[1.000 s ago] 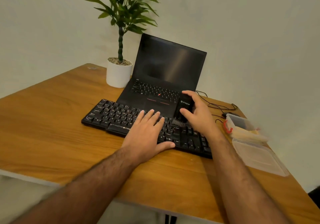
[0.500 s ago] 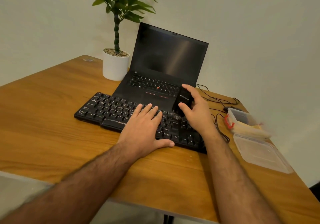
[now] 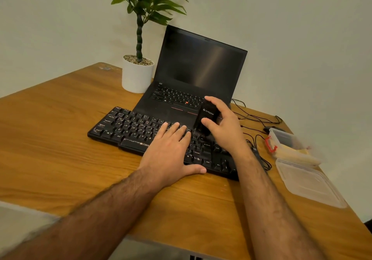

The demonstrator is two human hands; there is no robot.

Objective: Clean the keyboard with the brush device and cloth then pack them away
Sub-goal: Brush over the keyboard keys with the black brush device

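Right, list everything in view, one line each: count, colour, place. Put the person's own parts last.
table: one, brown wood, under everything
keyboard: one, black, middle of the table
laptop: one, black, open with a dark screen, behind the keyboard
potted plant: one, green leaves in a white pot, left of the laptop
brush device: one, black, upright, bristle end on the keyboard's right part
container: one, clear with a red clip, table's right edge
lid: one, clear, in front of the container
cables: several, black, right of the laptop
left hand: flat on the keyboard
right hand: holds the brush device
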